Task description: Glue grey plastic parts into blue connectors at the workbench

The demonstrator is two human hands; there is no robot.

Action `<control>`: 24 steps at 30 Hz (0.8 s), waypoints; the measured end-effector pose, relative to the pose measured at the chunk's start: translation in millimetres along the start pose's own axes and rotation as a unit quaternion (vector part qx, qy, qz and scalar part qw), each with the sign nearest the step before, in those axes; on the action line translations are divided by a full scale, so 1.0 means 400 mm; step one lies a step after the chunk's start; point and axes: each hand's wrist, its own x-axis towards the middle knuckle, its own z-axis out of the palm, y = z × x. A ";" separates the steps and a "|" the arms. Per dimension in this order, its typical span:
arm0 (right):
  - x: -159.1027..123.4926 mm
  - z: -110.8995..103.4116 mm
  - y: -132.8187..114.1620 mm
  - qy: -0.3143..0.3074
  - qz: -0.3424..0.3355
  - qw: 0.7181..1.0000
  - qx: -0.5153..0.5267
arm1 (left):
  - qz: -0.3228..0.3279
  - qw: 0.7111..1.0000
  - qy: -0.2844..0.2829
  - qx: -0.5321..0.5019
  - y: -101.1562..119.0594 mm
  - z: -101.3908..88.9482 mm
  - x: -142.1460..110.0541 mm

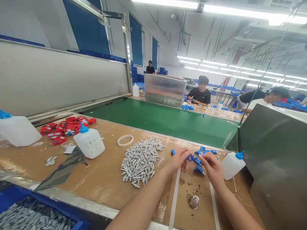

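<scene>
My left hand (179, 158) is closed on a small blue plastic part (190, 157). Just to its right, my right hand (211, 165) pinches a small pale piece (200, 156) whose kind I cannot make out. Several blue parts (198, 161) lie between and behind the hands, some with pale tips. A lone blue piece (173, 152) sits beyond my left wrist. Left of my left forearm spreads a heap of small grey plastic pieces (142, 159). Below the hands, a small shiny metal cup (194, 202) stands on the brown table covering, with wet spots around it.
White bottles with blue caps stand at right (232, 166) and left (90, 142). Red parts (68, 127) and a tape ring (125, 140) lie leftward. A green conveyor belt (153, 116) runs behind; a metal housing (275, 159) bounds the right. A co-worker (201, 92) sits across.
</scene>
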 end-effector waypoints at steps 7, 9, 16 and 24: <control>-0.082 -0.020 0.028 -0.021 -0.090 0.995 -0.049 | -0.133 0.984 -0.113 0.021 -0.041 0.085 -0.027; -0.082 -0.018 0.018 -0.028 -0.124 0.986 -0.109 | -0.145 0.984 -0.098 0.018 -0.039 0.079 -0.030; -0.096 -0.034 -0.009 -0.108 -0.075 0.981 -0.143 | -0.101 0.991 -0.055 0.072 -0.035 0.047 -0.028; -0.115 -0.024 0.017 -0.200 0.051 0.977 -0.050 | -0.013 0.978 -0.056 0.201 -0.024 0.046 -0.026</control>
